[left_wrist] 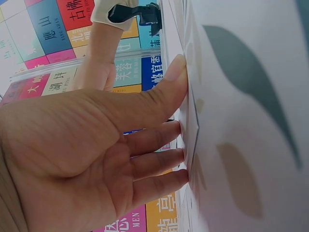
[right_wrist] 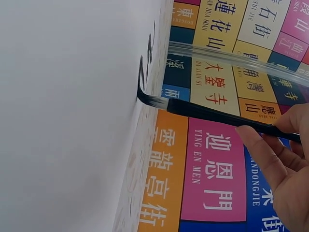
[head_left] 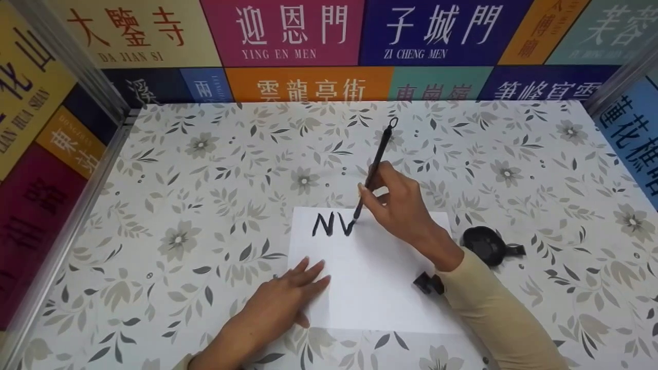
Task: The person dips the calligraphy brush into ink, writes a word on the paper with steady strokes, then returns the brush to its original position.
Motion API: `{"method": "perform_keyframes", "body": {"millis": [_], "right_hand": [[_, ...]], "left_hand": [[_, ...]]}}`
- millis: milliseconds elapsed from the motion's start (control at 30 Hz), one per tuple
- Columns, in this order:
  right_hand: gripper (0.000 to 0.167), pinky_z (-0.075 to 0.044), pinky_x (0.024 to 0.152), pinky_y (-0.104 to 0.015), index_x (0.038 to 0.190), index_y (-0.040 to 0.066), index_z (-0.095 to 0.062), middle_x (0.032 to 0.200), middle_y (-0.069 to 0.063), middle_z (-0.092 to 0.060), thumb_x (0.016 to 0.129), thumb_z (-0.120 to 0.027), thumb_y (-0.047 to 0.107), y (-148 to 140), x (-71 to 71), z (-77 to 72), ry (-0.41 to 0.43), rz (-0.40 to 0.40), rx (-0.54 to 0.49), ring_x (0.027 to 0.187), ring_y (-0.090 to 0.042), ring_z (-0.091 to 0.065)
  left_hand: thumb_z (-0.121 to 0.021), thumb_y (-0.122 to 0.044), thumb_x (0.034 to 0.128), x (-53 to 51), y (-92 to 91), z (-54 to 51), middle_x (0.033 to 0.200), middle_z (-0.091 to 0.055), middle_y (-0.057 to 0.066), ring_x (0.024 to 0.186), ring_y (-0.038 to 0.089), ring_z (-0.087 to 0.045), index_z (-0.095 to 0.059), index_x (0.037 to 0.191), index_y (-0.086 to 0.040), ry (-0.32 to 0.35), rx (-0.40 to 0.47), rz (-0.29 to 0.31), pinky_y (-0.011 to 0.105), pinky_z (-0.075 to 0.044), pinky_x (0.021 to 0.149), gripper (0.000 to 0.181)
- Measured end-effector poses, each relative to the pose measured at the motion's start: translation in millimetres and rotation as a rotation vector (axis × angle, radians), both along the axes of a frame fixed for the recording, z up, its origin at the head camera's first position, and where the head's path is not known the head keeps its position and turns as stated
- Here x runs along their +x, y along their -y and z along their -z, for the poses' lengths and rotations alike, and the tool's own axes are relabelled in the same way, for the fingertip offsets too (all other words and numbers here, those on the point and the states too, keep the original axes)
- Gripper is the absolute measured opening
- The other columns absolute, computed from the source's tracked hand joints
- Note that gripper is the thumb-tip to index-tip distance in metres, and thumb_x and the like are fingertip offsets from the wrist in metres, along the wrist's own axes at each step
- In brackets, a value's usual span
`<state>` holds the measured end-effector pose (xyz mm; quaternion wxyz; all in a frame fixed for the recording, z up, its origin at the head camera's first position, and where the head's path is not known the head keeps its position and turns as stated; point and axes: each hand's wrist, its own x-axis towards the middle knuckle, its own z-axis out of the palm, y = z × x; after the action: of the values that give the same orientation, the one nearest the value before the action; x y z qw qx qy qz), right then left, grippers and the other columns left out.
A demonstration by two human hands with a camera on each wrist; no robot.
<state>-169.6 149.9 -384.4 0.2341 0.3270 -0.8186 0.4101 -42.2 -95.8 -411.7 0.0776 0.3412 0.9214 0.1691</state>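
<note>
A white sheet of paper (head_left: 380,288) lies on the patterned table, with black strokes like an N and a V (head_left: 324,225) near its top left. My right hand (head_left: 401,205) pinches a dark brush (head_left: 378,159) between thumb and fingers; the brush leans, its tip on the paper at the V-like stroke. In the right wrist view the bent, inked bristles (right_wrist: 150,100) touch the sheet, held by the right hand (right_wrist: 285,164). My left hand (head_left: 277,306) rests with spread fingers on the paper's left edge; in the left wrist view the left hand (left_wrist: 96,150) has its fingertips down.
A small black dish (head_left: 483,245) with a short handle stands right of the paper. A black object (head_left: 427,283) sits at the sheet's right side beside the right sleeve. Panels with large characters (head_left: 293,31) stand behind the table and at both sides.
</note>
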Motion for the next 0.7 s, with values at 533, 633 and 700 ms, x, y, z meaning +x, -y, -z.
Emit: {"method": "perform_keyframes", "body": {"millis": [533,633,700], "right_hand": [[0.017,-0.052,0.055,-0.016,0.095,-0.001,-0.052,0.079,-0.008,-0.061,0.089,-0.065,0.006,-1.9,-3.9,2.9,-0.021,0.029,-0.021,0.074,-0.013,-0.065],[0.016,-0.052,0.055,-0.016,0.096,-0.001,-0.052,0.079,-0.009,-0.061,0.089,-0.065,0.006,-2.2,-4.4,2.7,-0.026,0.027,-0.020,0.074,-0.014,-0.065],[0.016,-0.052,0.054,-0.017,0.095,-0.001,-0.052,0.078,-0.009,-0.061,0.088,-0.065,0.005,-2.5,-5.0,3.0,-0.031,0.030,-0.025,0.073,-0.015,-0.065]], "left_hand": [[-0.076,-0.028,0.0641,0.3,0.6,-2.6,0.146,-0.043,0.009,0.133,0.032,-0.039,-0.055,0.136,-0.010,0.009,0.017,0.004,0.052,-0.050,0.081,0.077],[-0.076,-0.028,0.0644,0.3,0.4,-2.7,0.146,-0.043,0.008,0.133,0.032,-0.039,-0.055,0.136,-0.010,0.008,0.009,0.003,0.051,-0.051,0.081,0.077],[-0.076,-0.029,0.0639,0.2,0.1,-2.4,0.146,-0.043,0.008,0.133,0.032,-0.039,-0.055,0.136,-0.011,0.006,0.006,0.001,0.051,-0.051,0.081,0.078]]}}
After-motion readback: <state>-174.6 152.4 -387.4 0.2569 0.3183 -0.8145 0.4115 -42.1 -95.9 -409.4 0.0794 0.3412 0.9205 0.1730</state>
